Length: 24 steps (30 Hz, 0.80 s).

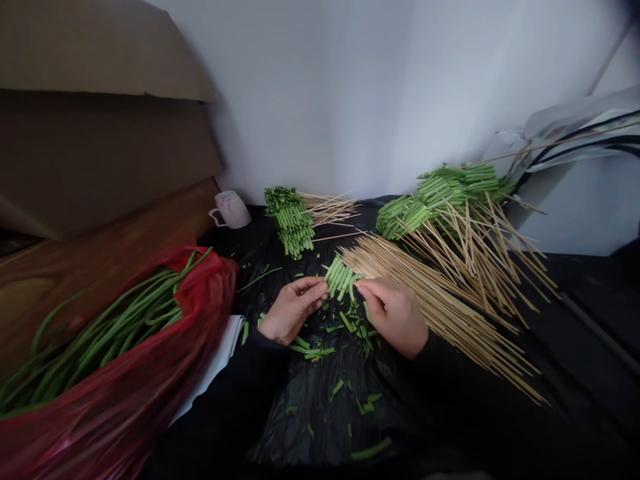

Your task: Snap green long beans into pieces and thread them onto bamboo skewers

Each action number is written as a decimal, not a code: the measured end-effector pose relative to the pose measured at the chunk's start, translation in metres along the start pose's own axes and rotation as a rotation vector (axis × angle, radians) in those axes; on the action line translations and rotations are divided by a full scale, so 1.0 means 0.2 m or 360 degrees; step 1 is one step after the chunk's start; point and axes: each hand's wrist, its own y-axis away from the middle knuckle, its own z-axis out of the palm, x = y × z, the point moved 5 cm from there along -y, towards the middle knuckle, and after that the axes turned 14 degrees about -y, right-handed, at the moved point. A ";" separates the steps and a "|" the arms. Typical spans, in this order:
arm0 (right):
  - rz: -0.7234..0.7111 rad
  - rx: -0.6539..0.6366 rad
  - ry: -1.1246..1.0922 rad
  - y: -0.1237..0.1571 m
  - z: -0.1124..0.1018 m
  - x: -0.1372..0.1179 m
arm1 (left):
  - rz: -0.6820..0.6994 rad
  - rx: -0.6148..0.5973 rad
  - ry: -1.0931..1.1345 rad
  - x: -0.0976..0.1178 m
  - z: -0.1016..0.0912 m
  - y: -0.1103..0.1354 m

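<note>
A short row of cut green bean pieces lies side by side between my two hands, seemingly threaded on a thin skewer that is mostly hidden. My left hand is closed, pinching the left end of this row. At the other end, the thumb and forefinger of my right hand are closed on a curved bean piece. Loose bean bits lie below the hands on black plastic sheeting. A spread of bare wooden skewers lies just beyond and right of my right hand.
Filled bean skewers are stacked in a small pile at the back and a larger pile at right. A red plastic bag with long green beans sits left. Behind it stand a mug and a cardboard box.
</note>
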 end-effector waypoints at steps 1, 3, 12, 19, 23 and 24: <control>-0.0004 0.0057 0.0001 -0.01 -0.02 0.01 | 0.0027 -0.0002 -0.0068 0.00 0.00 0.00; -0.0010 0.0153 0.0007 -0.02 -0.06 0.02 | 0.0129 0.0018 -0.0273 0.01 0.01 0.00; -0.0055 0.0224 0.0020 -0.03 -0.08 0.01 | 0.0811 -0.0267 -0.1271 0.04 0.09 0.03; -0.0058 0.0199 0.0011 -0.02 -0.07 0.02 | 0.1043 -0.0392 -0.1884 0.01 0.12 0.05; -0.0058 0.0192 -0.0003 -0.02 -0.06 0.01 | 0.1081 -0.0422 -0.1881 0.02 0.13 0.06; -0.0054 0.0194 -0.0006 -0.02 -0.06 0.01 | 0.1071 -0.0404 -0.1856 0.02 0.13 0.06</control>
